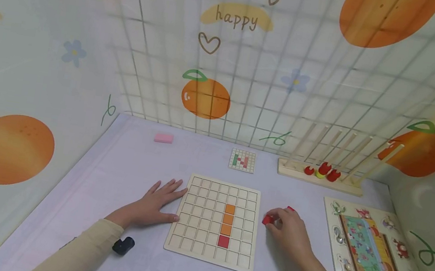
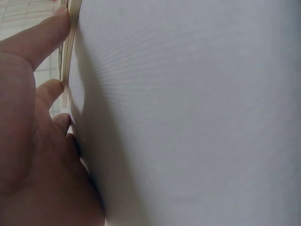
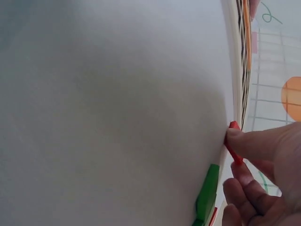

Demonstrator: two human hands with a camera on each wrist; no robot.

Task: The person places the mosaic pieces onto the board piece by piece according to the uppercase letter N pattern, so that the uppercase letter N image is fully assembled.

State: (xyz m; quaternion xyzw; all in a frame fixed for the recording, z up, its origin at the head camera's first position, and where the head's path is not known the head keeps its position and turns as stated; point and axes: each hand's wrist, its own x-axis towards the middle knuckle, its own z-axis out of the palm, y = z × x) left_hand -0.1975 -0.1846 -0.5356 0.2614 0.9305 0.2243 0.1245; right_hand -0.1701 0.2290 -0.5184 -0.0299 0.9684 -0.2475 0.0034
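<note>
A wooden grid board (image 1: 208, 195) lies on the table before me, with orange square tiles (image 1: 228, 219) in one column and a red square tile (image 1: 223, 241) just below them. My left hand (image 1: 154, 204) lies spread on the table to the left, thumb and index finger at the board's left edge. Right of the board, my right hand (image 1: 292, 228) pinches a red tile (image 3: 233, 143) between thumb and fingers, low over the table. Another red piece (image 1: 291, 208) peeks out behind this hand. The right wrist view shows green tiles (image 3: 206, 197) beneath the curled fingers.
Behind the board lies a small pattern card (image 1: 242, 160), with a pink block (image 1: 163, 138) to its left. A wooden peg rack (image 1: 320, 182) holding red and yellow pieces stands back right. A picture puzzle board (image 1: 373, 252) occupies the right side. Curtained walls surround the table.
</note>
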